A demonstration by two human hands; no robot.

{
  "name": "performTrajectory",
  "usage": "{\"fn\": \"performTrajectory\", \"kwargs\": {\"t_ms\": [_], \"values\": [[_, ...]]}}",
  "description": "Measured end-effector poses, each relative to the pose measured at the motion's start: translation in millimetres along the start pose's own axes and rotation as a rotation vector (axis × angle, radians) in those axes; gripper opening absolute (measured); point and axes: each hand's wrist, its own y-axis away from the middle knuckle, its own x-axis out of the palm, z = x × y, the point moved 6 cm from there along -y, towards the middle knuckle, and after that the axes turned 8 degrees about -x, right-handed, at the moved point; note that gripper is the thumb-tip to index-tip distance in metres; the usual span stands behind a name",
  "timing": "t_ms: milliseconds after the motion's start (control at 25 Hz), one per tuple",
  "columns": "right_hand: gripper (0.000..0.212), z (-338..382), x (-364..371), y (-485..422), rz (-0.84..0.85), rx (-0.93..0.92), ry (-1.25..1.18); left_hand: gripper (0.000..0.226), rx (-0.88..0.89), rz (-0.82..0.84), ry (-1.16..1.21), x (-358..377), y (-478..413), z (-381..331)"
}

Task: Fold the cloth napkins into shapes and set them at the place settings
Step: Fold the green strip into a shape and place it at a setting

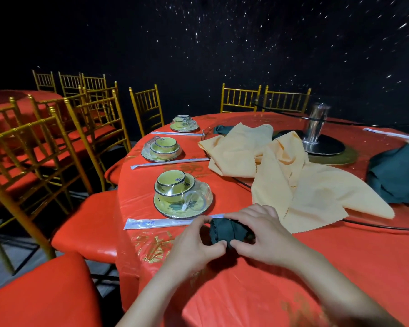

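A dark green cloth napkin [228,230], rolled into a small bundle, lies on the red tablecloth [269,291] near the table's front edge. My left hand [194,241] pinches its left end with curled fingers. My right hand [262,232] curls over its right side, thumb pressing the near edge. Just beyond stands the nearest place setting [182,197], a yellow bowl, plate and glass in plastic wrap, with wrapped chopsticks [156,223] in front of it. Loose pale orange napkins [293,175] are heaped to the right of it.
Two more wrapped place settings [162,148] [184,123] sit further along the left rim. More dark green napkins [397,175] lie at far right on the glass turntable [387,226]. A metal stand [315,128] rises at its centre. Gold chairs with red seats [85,232] ring the table.
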Motion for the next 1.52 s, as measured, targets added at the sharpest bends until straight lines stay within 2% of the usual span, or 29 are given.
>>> {"fn": "performTrajectory", "kwargs": {"t_ms": [120,280,400,520,560,640,680,760,800,920,1000,1040,1120,1240,1320,1400,1440,1520], "values": [[0.061,8,-18,25,-0.047,0.04,-0.067,0.054,0.03,0.135,0.139,14,18,-18],[0.059,11,-35,59,-0.046,0.114,-0.06,0.055,0.013,0.35,0.375,39,48,-36],[0.058,14,-44,82,0.007,0.19,-0.092,0.047,0.013,0.465,0.394,56,63,-40],[0.038,10,-42,102,0.049,0.285,-0.208,0.035,0.011,0.573,0.376,71,77,-42],[0.039,7,-39,108,0.047,0.314,-0.258,0.033,-0.014,0.593,0.36,74,81,-41],[0.051,3,-33,117,0.047,0.364,-0.332,0.04,-0.03,0.578,0.243,79,84,-39],[0.05,1,-28,121,0.053,0.383,-0.351,0.047,0.008,0.532,0.113,79,84,-38],[0.034,-2,-19,124,0.075,0.389,-0.354,0.056,0.128,0.391,-0.164,74,83,-42],[0.028,-2,-17,125,0.079,0.38,-0.35,0.057,0.189,0.33,-0.219,70,82,-45],[0.022,-5,-14,124,0.082,0.385,-0.333,0.052,0.384,0.336,-0.059,68,83,-53],[0.03,-5,-18,125,0.053,0.392,-0.188,0.04,0.43,0.351,0.041,73,82,-49],[0.035,1,-25,126,-0.02,0.352,-0.099,0.037,0.416,0.346,0.083,74,81,-46],[0.027,19,-36,129,-0.166,0.21,-0.079,0.036,0.362,0.344,0.135,77,71,-41],[0.028,37,-27,133,-0.127,0.02,0.027,0.041,0.324,0.384,0.165,80,56,-42],[0.026,30,-24,132,-0.092,0.033,0.057,0.042,0.266,0.376,0.279,82,52,-44],[0.021,19,-26,129,-0.114,0.075,0.041,0.024,0.218,0.285,0.404,79,55,-42],[0.018,15,-28,129,-0.132,0.097,0.03,0.012,0.215,0.235,0.436,77,57,-41],[0.015,7,-29,127,-0.175,0.137,-0.007,0.012,0.237,0.177,0.405,76,63,-36]]}}
